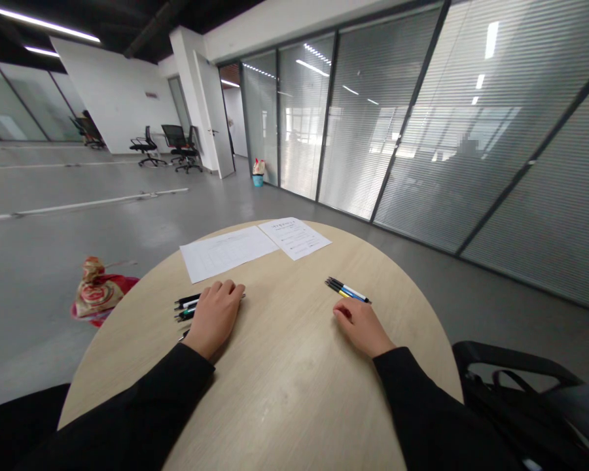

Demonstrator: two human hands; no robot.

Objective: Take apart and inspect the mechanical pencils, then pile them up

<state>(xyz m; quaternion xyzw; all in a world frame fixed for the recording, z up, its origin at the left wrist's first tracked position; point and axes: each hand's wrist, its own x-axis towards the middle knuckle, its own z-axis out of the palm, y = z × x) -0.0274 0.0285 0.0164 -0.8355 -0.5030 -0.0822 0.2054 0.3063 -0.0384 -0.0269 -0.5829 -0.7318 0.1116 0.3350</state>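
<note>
Two bunches of pens on a round table (279, 399), one hand at each.
So the left hand (216, 314) is palm down right over the left pens (186, 314), fingers bent a bit and covering their middles, black ends poking out on the left; can't tell if it's actually gripping any. Right hand (363, 324) is loosely curled on the wood, just on the near side of the right pens (348, 290) (blue, yellow and white bits showing), and whether it's touching or holding one, no clue from this angle. Two printed sheets, a wide one (230, 252) and a narrower one (297, 237), lie near the far edge.
</note>
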